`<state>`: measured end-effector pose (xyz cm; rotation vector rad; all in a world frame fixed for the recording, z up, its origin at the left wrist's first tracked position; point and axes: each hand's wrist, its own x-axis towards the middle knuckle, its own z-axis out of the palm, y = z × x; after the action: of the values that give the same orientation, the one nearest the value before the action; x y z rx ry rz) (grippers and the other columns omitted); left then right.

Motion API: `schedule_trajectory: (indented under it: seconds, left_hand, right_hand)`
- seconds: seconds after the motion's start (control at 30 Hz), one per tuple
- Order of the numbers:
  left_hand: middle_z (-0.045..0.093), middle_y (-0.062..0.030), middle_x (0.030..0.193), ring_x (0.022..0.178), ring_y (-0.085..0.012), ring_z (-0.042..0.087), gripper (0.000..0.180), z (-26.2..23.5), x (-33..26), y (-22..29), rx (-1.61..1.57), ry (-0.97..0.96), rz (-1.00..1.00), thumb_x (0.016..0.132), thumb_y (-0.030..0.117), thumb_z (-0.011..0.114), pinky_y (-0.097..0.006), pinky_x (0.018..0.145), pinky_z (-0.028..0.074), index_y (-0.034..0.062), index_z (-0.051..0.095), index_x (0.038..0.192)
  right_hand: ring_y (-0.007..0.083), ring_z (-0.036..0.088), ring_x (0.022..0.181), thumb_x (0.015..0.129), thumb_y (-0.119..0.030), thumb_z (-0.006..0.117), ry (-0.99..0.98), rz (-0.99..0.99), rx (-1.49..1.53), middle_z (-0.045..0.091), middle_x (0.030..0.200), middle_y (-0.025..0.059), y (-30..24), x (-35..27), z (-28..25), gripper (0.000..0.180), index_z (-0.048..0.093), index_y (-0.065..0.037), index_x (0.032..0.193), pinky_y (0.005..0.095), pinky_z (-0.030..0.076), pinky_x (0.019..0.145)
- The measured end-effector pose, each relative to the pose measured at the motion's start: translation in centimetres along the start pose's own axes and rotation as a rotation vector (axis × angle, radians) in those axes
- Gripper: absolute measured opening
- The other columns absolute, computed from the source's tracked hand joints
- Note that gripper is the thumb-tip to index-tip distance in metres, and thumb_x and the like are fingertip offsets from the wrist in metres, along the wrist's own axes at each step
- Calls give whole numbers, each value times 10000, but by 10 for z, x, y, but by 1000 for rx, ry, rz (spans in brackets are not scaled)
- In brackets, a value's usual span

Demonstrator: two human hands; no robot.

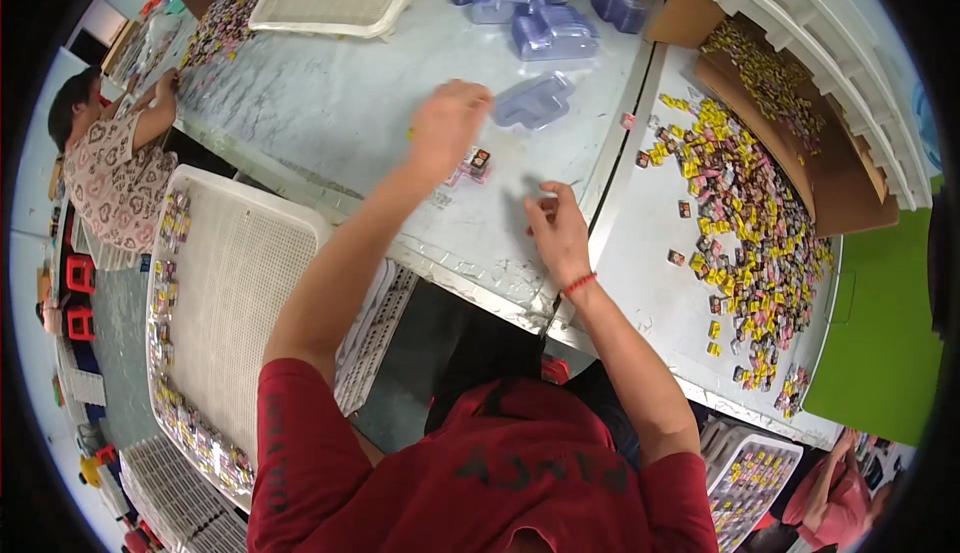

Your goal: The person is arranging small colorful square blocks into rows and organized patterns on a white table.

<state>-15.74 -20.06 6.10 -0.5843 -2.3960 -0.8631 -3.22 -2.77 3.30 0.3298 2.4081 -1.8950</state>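
My left hand (452,125) is over the white table, smeared by motion, with its fingertips near a clear bluish plastic blister tray (535,101). Whether it holds anything cannot be made out. Just below that hand, a few small printed blocks, black and pink, lie together, one black-topped block (480,160) showing clearly. A bit of yellow peeks out at the hand's left side. My right hand (558,228), with a red cord bracelet at the wrist, hovers nearer the table's front edge. Its fingers are loosely bent, thumb and index apart, and nothing shows between them.
Stacked blister trays (550,28) lie at the back. A big pile of small yellow, pink and black blocks (740,223) spreads at right beside a cardboard box (850,188). A large white mesh tray (240,243), edged with blocks, stands at left. Two other people are at the sides.
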Motion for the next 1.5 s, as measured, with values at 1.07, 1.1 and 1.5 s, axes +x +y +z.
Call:
schedule_trajectory:
  seconds: [1.07,1.1,1.5]
  left_hand:
    - [642,-159,832,788,-309,615,141,118,32,-11,360,-235,150,810,135,582,-400,717,491,23,661,842]
    - [665,-150,804,749,-288,637,165,116,42,-6,272,-286,31,815,174,611,-388,684,496,29,687,823]
    - [675,-104,721,655,-213,634,245,94,63,-22,23,-266,-291,805,280,699,-299,638,481,35,704,809]
  right_hand:
    - [94,520,627,871,-36,621,225,-362,106,594,773,52,61,-70,-47,155,592,-11,1021,224,450,575]
    - [94,528,627,878,-30,609,216,-347,107,591,770,51,60,-69,-51,145,589,-8,1020,229,452,573]
    - [338,535,1066,824,-70,625,563,-543,-533,567,1122,170,63,-71,-130,254,582,-13,1069,418,430,886]
